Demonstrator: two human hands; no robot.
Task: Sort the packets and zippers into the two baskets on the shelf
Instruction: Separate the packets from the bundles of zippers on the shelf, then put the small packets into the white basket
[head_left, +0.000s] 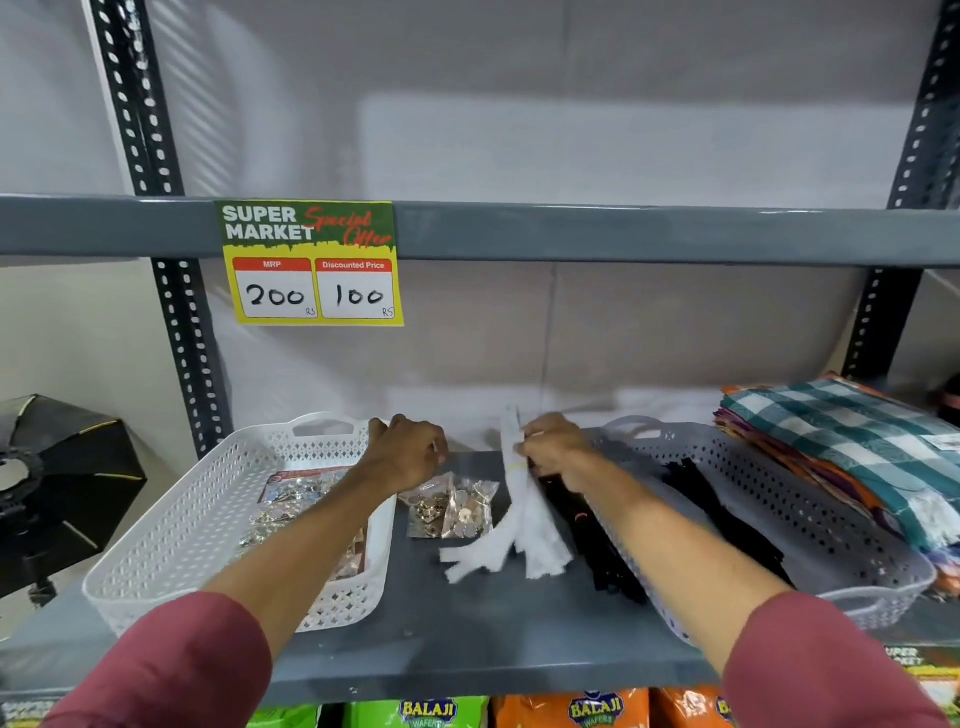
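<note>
Maroon sleeves fill the lower corners of the frame, and from them we trace both bare forearms running up toward the centre of the grey shelf.

Left hand: we see it palm down at centre frame, wrist bent, fingers curled loosely over the far right corner of the white basket. Whether the fingertips grip the rim or only rest on it we cannot tell. Inside this basket, at centre left, lie clear packets of small metal parts. Further packets of metal buttons lie on the bare shelf just right of the basket, below the hand.

Right hand: we see it slightly right of centre, fingers closed in a pinch around the upper part of a bundle of white zippers. The bundle stands tilted, its top raised above the hand and its loose ends fanned out on the shelf. Black zippers lie on the shelf just beside the white bundle, partly under the right forearm.

We find the grey basket at the right of the frame, holding more black zippers. Folded checked cloth is stacked at the far right. A price card hangs at upper left from the upper shelf.
</note>
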